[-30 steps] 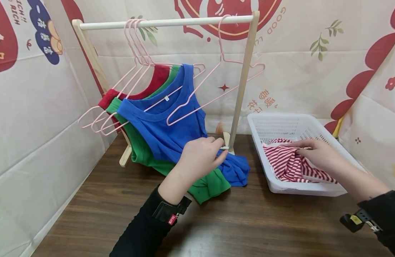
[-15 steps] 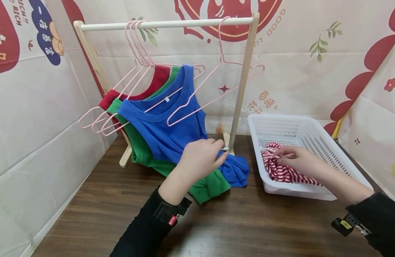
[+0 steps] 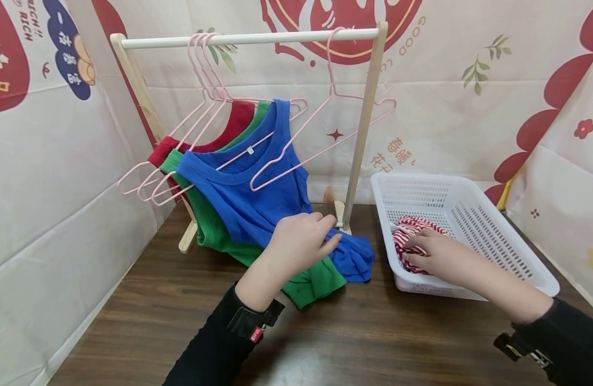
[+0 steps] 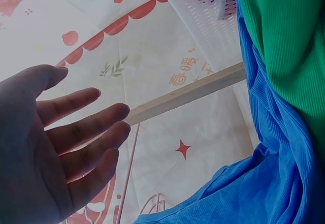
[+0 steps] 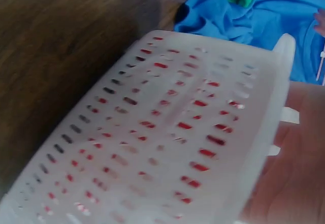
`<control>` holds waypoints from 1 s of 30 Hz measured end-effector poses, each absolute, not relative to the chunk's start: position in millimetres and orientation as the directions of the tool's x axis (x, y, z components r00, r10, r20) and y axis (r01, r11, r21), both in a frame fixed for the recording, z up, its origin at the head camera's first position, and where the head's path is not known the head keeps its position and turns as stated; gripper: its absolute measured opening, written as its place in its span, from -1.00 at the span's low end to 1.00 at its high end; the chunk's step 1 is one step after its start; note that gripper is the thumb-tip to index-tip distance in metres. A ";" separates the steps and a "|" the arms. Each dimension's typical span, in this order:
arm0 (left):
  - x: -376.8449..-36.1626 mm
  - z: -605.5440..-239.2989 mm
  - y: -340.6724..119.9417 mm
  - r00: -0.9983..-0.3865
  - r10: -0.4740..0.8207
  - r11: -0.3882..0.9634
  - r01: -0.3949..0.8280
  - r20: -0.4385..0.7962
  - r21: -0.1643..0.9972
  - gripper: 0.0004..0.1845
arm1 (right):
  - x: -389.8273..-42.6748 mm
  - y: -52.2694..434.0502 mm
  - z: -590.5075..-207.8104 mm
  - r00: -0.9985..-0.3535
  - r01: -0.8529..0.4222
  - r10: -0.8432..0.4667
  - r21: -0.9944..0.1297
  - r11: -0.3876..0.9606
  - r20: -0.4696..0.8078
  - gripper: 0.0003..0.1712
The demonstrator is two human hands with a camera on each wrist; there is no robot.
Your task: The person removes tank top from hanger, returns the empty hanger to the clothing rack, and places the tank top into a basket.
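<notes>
Inside the white perforated plastic basket (image 3: 489, 225), at its near left corner, lies a bunched red-and-white striped cloth (image 3: 414, 230). The right hand (image 3: 438, 256) rests on top of this cloth with its fingers curved down over it; whether they actually pinch the fabric cannot be told from the head view, and the right wrist view shows only the basket wall (image 5: 167, 148) with red stripes glimpsed through the holes. The basket stands on the dark brown wooden surface (image 3: 354, 332), at its right side.

Left of the basket, the left hand (image 3: 300, 242) rests against the blue ribbed tank top (image 3: 257, 193), close to the foot of the pale wooden clothes rack (image 3: 366, 123). From the left wrist view its fingers (image 4: 86, 132) are spread straight and relaxed, gripping nothing.

The blue top hangs on a pink wire hanger (image 3: 214, 80), its hem pooled on the surface. Behind it hang a green tank top (image 3: 214, 236) and a red tank top (image 3: 229, 126) on similar hangers. One bare pink wire hanger (image 3: 320, 134) hangs near the rack's right post. Printed white and red sheets (image 3: 470, 80) wall in the scene.
</notes>
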State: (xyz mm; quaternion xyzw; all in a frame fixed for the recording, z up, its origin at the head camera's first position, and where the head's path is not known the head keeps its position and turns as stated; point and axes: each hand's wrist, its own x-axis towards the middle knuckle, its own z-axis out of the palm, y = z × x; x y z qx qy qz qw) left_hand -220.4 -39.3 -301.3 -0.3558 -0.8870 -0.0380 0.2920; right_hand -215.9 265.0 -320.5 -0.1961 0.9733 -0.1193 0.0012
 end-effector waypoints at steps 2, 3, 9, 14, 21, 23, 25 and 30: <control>-220.5 -302.3 -39.4 -0.561 0.623 0.732 0.663 0.546 -0.154 -0.72 | -214.0 263.2 -317.5 -0.927 -0.373 -0.370 -0.202 0.906 0.053 -0.78; -220.6 -302.9 -39.6 -0.555 0.629 0.727 0.667 0.545 -0.161 -0.72 | -213.1 262.9 -316.0 -0.928 -0.372 -0.367 -0.188 0.909 0.059 -0.79; -220.2 -304.1 -44.5 -0.522 0.656 0.703 0.686 0.545 -0.189 -0.74 | -210.5 259.3 -304.9 -0.935 -0.352 -0.342 -0.157 0.923 0.092 -0.73; -219.4 -301.6 -56.0 -0.493 0.649 0.709 0.668 0.580 -0.226 -0.75 | -210.4 246.1 -294.1 -0.940 -0.336 -0.316 -0.193 0.922 0.130 -0.58; -218.3 -290.5 -71.7 -0.447 0.631 0.720 0.641 0.634 -0.264 -0.76 | -213.6 226.2 -277.3 -0.930 -0.353 -0.311 -0.235 0.906 0.198 -0.48; -218.6 -288.6 -74.2 -0.426 0.616 0.728 0.629 0.662 -0.273 -0.76 | -214.7 220.2 -274.0 -0.927 -0.360 -0.316 -0.244 0.900 0.204 -0.46; -219.8 -287.9 -76.0 -0.407 0.594 0.743 0.609 0.694 -0.278 -0.76 | -216.0 213.6 -270.8 -0.924 -0.367 -0.322 -0.246 0.897 0.204 -0.44; -221.5 -284.9 -78.7 -0.379 0.551 0.781 0.547 0.744 -0.300 -0.73 | -216.0 197.5 -266.5 -0.889 -0.435 -0.386 -0.190 0.880 0.245 -0.41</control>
